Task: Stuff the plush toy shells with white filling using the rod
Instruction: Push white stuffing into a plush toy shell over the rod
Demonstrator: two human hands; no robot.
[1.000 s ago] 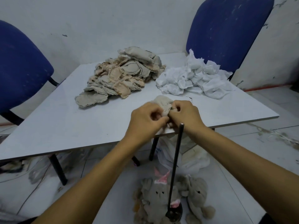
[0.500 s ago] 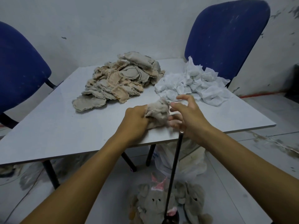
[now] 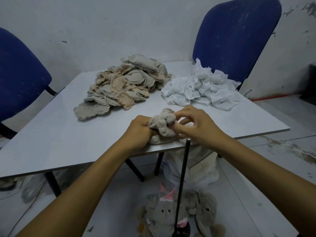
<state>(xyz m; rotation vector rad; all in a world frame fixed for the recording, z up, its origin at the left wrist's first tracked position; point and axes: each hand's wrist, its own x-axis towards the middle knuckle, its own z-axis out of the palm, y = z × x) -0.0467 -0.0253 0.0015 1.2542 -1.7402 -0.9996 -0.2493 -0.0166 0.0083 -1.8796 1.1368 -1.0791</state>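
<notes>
- left hand (image 3: 139, 130) fisted around the left side of the grey plush shell (image 3: 162, 124), at the near edge of the white table (image 3: 51, 134)
- right hand (image 3: 196, 124) pinches the shell's right end with thumb and fingertips; fingertips partly buried in the fabric, exact hold hard to make out
- shell bunched up, opening not visible
- dark rod (image 3: 182, 187) stands near upright off the table's near edge, top end just under the right wrist, neither hand on it; base cut off at the frame bottom
- pile of flat unstuffed shells (image 3: 126, 86) at table back centre, white filling (image 3: 203, 89) heap beside it on the right
- stuffed toys (image 3: 164, 214) on the floor by the rod, cropped below; plastic bag (image 3: 196, 166) under the table, contents unclear
- two blue chairs (image 3: 237, 36) behind, left one cut off
</notes>
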